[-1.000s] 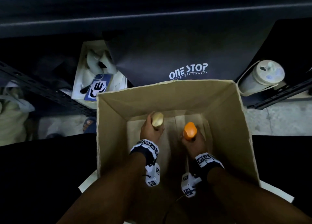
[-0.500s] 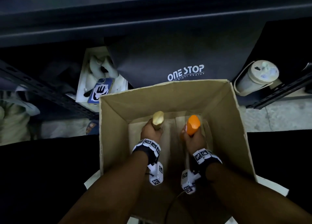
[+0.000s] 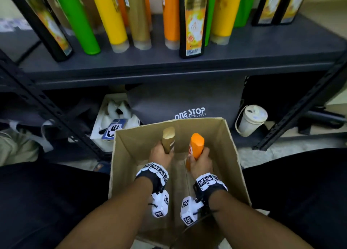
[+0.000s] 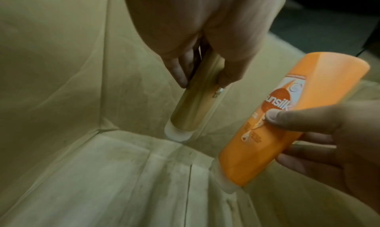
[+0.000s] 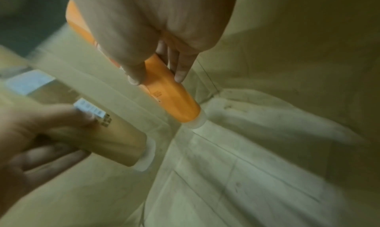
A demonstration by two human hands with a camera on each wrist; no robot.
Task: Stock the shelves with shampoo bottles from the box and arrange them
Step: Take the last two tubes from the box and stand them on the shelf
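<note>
Inside the open cardboard box (image 3: 232,155) my left hand (image 3: 161,153) grips a gold shampoo bottle (image 3: 168,139), cap end down. My right hand (image 3: 200,161) grips an orange shampoo bottle (image 3: 196,145) beside it, also cap down. The left wrist view shows the gold bottle (image 4: 197,103) between fingers and thumb, its white cap just above the box floor (image 4: 102,173), and the orange bottle (image 4: 273,121) to the right. In the right wrist view the orange bottle (image 5: 172,99) and the gold bottle (image 5: 107,141) hang over the bare box bottom.
Above the box runs a dark shelf (image 3: 169,66) lined with several upright bottles: green, yellow, gold, orange and black ones. Under it sit a dark "ONE STOP" bag (image 3: 189,106), a white box with a phone (image 3: 112,128) and a white lidded tub (image 3: 250,119). Black slotted shelf posts (image 3: 300,113) flank the box.
Both hands have lifted their bottles a little higher in the box. My head has tilted up, bringing the stocked shelf into view, and the picture is brighter.
</note>
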